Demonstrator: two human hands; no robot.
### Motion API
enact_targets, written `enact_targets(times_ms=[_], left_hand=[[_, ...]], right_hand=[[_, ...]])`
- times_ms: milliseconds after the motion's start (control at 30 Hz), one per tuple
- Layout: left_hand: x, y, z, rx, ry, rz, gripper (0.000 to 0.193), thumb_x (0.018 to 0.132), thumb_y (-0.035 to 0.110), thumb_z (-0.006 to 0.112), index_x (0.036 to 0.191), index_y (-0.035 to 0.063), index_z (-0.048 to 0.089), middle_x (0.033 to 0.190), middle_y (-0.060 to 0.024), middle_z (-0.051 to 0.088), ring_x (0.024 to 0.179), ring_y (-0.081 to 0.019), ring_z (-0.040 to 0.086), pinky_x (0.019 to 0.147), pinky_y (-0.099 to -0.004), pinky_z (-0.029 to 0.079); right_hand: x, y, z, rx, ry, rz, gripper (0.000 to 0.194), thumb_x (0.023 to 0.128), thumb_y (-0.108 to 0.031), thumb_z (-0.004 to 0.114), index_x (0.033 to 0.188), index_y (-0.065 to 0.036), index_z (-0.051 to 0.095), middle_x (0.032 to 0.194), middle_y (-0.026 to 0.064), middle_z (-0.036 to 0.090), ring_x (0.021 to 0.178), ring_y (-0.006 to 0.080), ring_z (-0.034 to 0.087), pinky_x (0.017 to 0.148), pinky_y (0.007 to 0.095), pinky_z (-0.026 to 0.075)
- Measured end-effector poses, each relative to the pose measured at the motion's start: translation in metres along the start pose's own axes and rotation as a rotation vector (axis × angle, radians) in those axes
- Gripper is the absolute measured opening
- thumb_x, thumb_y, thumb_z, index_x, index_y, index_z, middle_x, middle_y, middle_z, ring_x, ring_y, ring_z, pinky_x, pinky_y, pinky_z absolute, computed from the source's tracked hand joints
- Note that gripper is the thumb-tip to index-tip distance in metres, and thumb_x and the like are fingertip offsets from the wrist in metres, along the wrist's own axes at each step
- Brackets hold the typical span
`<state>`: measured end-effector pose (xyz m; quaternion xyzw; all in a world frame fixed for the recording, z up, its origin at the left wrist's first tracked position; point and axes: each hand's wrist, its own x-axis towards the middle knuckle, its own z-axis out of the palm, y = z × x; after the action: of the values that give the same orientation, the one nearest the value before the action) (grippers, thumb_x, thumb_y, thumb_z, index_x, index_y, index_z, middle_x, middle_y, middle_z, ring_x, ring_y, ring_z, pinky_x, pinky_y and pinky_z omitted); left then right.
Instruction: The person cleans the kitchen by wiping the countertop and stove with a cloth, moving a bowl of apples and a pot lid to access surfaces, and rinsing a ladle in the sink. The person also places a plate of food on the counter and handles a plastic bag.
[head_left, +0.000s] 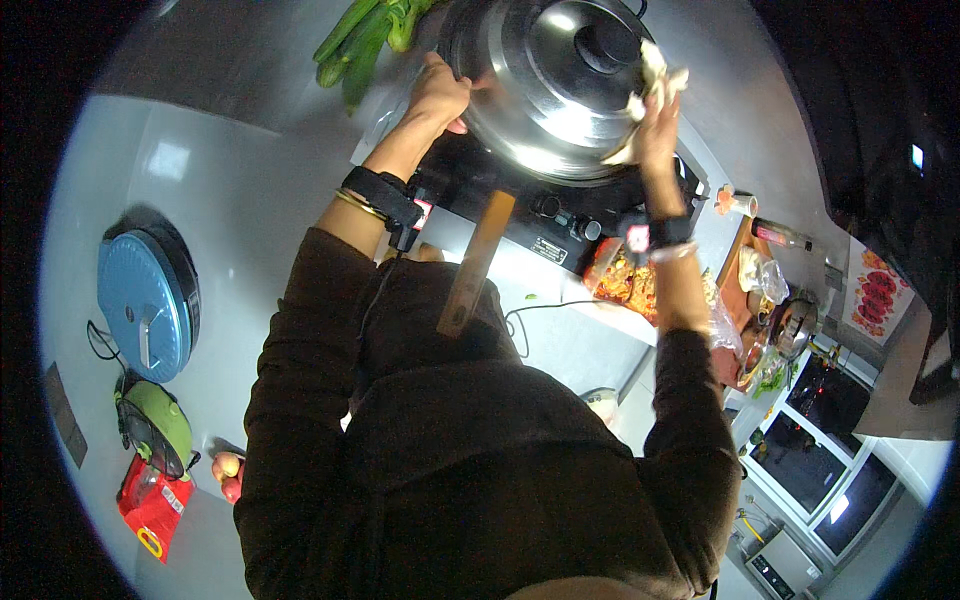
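A large stainless steel pot with a domed lid (517, 112) and a dark knob sits over the black gas stove (480, 169). On its left side my left hand (439, 94) grips the edge, fingertips partly hidden. At the right side, my right hand (658, 131) presses a pale cloth (654, 71) against the pot. A wooden handle (476, 262) juts toward my body from below the pot; what it belongs to is hidden. Both wrists wear black bands.
Green vegetables (364, 41) lie left of the pot. A tray of reddish food (626, 281) is right of the stove, near a bottle (781, 234) and a wooden board (731, 274). Farther left are a blue round appliance (142, 304), a green appliance (161, 424) and a red bag (154, 502).
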<state>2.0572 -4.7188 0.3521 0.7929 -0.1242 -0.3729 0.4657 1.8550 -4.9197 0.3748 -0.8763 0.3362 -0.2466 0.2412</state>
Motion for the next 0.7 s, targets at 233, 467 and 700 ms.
enact_targets(times_ms=[233, 467, 700], left_hand=[[0.003, 0.003, 0.002, -0.038, -0.070, -0.016, 0.058, 0.083, 0.011, 0.048, 0.122, -0.0089, 0.010, 0.094, -0.0274, 0.052, 0.053, -0.0298, 0.060, 0.039, -0.0323, 0.052], [-0.069, -0.010, -0.063, -0.151, -0.121, 0.269, 0.049, 0.086, 0.023, 0.048, 0.128, 0.0050, 0.029, 0.104, -0.0133, 0.053, 0.089, -0.0198, 0.056, 0.069, -0.0327, 0.050], [-0.245, -0.088, -0.084, -0.697, -0.244, 0.548, 0.048, 0.087, 0.016, 0.048, 0.129, 0.0052, 0.029, 0.122, -0.0098, 0.043, 0.110, -0.0184, 0.045, 0.085, -0.0336, 0.044]], right_hand=[[-0.098, -0.108, 0.016, 0.111, -0.174, -0.119, 0.032, 0.088, -0.020, 0.045, 0.114, -0.003, 0.051, 0.123, 0.0203, 0.044, 0.118, 0.0281, 0.039, 0.101, 0.0399, 0.024], [-0.106, -0.151, -0.033, 1.906, -0.482, 0.746, 0.046, 0.086, -0.036, 0.047, 0.117, -0.002, 0.043, 0.106, 0.0118, 0.054, 0.087, 0.0217, 0.056, 0.076, 0.0326, 0.047], [-0.183, -0.238, 0.002, 1.430, -0.671, 0.636, 0.051, 0.088, -0.043, 0.041, 0.117, -0.001, 0.044, 0.100, 0.0121, 0.054, 0.089, 0.0176, 0.052, 0.077, 0.0278, 0.041]])
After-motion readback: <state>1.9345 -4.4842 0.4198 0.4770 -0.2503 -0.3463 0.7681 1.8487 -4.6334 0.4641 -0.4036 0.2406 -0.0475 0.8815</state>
